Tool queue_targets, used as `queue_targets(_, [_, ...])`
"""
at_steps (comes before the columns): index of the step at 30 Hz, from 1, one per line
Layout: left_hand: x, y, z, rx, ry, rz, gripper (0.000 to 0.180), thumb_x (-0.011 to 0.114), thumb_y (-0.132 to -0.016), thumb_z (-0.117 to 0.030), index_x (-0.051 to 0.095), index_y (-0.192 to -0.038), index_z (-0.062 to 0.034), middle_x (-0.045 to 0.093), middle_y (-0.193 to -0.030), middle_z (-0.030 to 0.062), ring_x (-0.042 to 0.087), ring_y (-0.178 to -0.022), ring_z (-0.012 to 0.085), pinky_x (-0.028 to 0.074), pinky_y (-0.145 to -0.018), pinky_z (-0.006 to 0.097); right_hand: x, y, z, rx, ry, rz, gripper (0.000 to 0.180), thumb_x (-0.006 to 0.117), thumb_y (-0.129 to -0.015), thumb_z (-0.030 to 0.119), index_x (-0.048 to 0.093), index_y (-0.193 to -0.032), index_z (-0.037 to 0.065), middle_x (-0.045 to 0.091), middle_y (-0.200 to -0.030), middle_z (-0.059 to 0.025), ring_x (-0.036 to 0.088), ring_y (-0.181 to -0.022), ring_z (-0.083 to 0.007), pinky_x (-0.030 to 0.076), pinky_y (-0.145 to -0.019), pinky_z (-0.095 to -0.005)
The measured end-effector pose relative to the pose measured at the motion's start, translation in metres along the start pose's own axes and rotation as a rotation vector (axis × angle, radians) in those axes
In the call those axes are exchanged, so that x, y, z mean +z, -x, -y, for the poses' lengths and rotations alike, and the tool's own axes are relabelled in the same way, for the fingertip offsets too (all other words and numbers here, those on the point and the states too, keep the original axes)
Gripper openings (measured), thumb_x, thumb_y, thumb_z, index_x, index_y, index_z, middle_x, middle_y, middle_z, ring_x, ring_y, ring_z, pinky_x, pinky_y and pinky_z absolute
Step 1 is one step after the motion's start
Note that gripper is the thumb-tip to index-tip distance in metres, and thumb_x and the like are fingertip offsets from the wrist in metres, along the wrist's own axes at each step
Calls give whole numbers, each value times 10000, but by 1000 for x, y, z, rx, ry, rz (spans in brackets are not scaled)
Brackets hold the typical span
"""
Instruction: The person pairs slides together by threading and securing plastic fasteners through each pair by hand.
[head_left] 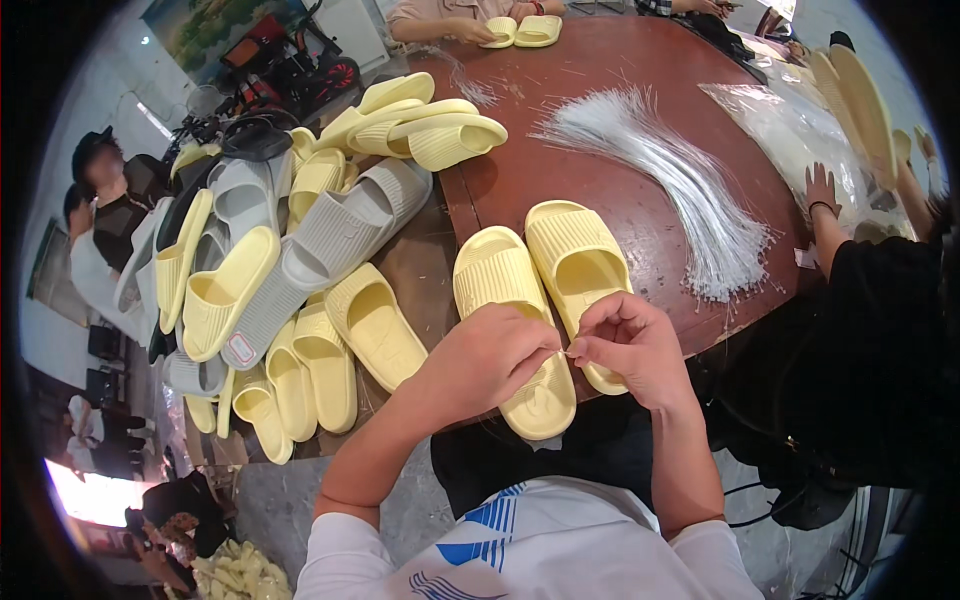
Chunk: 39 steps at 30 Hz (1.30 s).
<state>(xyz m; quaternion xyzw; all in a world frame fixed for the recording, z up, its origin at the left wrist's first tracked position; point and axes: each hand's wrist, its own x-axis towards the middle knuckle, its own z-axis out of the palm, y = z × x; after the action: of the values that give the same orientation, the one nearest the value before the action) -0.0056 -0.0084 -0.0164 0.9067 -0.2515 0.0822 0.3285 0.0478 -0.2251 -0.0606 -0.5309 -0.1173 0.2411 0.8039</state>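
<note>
From the head view, no true container shows, only a clear plastic bag (790,130) lying flat at the bench's (560,170) far right edge, its contents not clear. Down at the near edge a pair of pale yellow slippers (540,290) lies side by side, heels hanging over the rim. Both hands meet above those heels: the left hand (490,360) curled knuckles-up, its grip pinched narrow on a thin white strand (566,352), and the right hand (630,345) pinching the same strand from the other side, fingertips almost touching. Right of the pair, a fan of white plastic ties (670,170) spreads across the bench. Left, off the bench edge, a heap of yellow and grey slippers (290,250) crowds in. Another person's hand (822,190) rests on the bag.
</note>
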Motion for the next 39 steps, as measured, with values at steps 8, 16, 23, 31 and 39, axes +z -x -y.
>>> queue_targets(8, [0, -1, 0, 7, 7, 5, 106, 708, -872, -79, 687, -974, -97, 671, -901, 78, 636, -893, 297, 515, -783, 400, -1, -1, -1, 14, -12, 20, 225, 728, -823, -131, 634, -993, -19, 698, -923, -97, 712, -815, -168, 595, -774, -295])
queue_targets(16, [1, -3, 3, 43, 9, 9, 100, 705, -867, -70, 675, -961, -84, 674, -907, 79, 635, -881, 296, 514, -778, 398, -1, 0, 1, 35, 11, 25, 229, 730, -823, -130, 651, -1010, -24, 700, -951, -96, 711, -826, -168, 596, -779, -297])
queue_targets(23, [0, -8, 7, 86, 20, 64, 64, 656, -894, -84, 628, -944, -55, 644, -834, 126, 627, -833, 340, 503, -752, 433, -1, 0, 1, 65, 61, 43, 237, 727, -832, -126, 663, -1041, -32, 704, -962, -95, 710, -840, -165, 594, -782, -294])
queue_targets(31, [0, -11, 6, 50, 63, 51, 69, 682, -868, -60, 645, -927, -60, 660, -860, 103, 632, -811, 322, 502, -737, 422, 2, -1, 4, 70, 53, 32, 221, 716, -854, -109, 662, -1054, -31, 704, -942, -80, 698, -842, -147, 584, -778, -280])
queue_targets(39, [14, -11, -3, 46, 6, -68, 73, 679, -867, -54, 624, -914, -56, 651, -841, 123, 634, -802, 335, 499, -739, 423, 5, 0, -6, -71, 119, -65, 179, 694, -875, -100, 648, -1029, -19, 694, -956, -63, 682, -834, -127, 569, -768, -264])
